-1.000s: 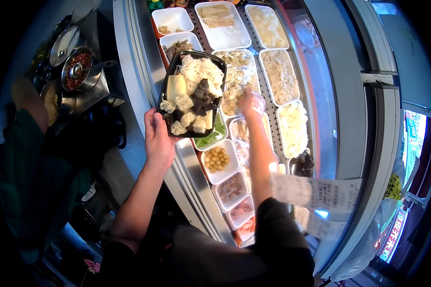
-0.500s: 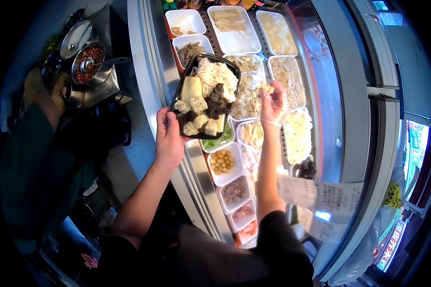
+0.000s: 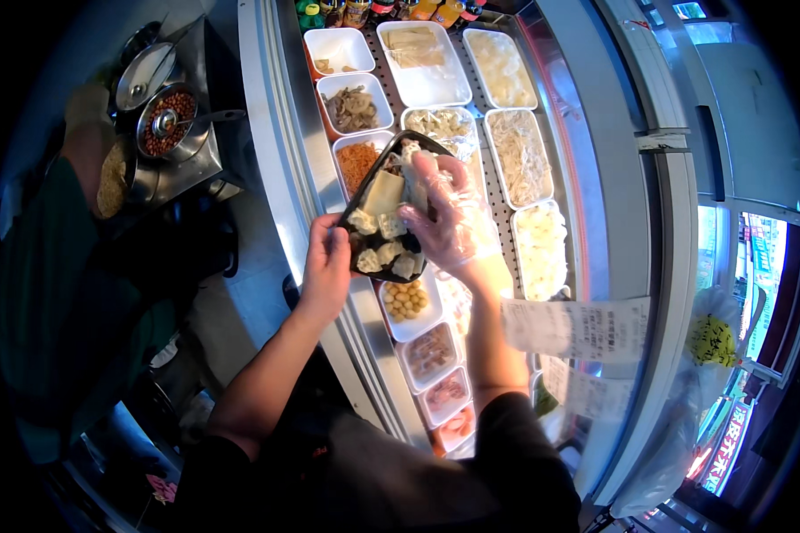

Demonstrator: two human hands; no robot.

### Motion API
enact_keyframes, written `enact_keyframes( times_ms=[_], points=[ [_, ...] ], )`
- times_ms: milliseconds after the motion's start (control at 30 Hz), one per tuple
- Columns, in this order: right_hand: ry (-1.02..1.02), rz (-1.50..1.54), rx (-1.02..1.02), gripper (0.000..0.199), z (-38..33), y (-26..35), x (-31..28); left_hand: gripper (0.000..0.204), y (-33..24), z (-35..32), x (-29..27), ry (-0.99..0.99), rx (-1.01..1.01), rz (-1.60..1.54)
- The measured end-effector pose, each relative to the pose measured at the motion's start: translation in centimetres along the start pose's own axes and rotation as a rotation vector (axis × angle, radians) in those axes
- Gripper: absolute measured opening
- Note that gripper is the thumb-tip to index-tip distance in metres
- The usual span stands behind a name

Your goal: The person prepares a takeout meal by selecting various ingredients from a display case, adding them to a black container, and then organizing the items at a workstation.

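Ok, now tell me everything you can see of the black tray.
The tray is black, plastic-looking, roughly rectangular with rounded corners, and stands slanted in view. Pale food chunks lie in it. The left hand grips its lower left side, holding it above white tubs. The gloved right hand hides its right side; whether it touches the tray is unclear.

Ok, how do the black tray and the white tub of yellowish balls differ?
The black tray is in the left hand's grip; the white tub sits in the display case. The right hand is over the black tray; no hand covers the white tub. The black tray carries mixed foods; the white tub shows only yellowish balls. Both are open-topped food containers.
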State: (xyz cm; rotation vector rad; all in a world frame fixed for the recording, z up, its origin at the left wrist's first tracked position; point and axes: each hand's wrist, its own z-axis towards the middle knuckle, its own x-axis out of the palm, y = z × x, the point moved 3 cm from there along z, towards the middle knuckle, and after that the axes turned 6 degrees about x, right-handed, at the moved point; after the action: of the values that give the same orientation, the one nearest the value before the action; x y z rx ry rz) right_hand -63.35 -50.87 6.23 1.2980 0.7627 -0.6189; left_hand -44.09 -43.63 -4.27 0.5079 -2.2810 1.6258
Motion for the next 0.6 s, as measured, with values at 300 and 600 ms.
enact_keyframes(
  times_ms=[300, 600],
  points=[
    [-0.158, 0.020, 0.052, 0.053, -3.6, -0.1, -0.6, 0.029, 0.8, -2.2, 0.5, 0.062, -0.020, -0.020],
    [-0.339, 0.024, -0.040, 0.063, -8.4, 5.3, -2.3, 0.040, -1.1, -7.2, -2.5, 0.150, -0.053, -0.091]
  ],
)
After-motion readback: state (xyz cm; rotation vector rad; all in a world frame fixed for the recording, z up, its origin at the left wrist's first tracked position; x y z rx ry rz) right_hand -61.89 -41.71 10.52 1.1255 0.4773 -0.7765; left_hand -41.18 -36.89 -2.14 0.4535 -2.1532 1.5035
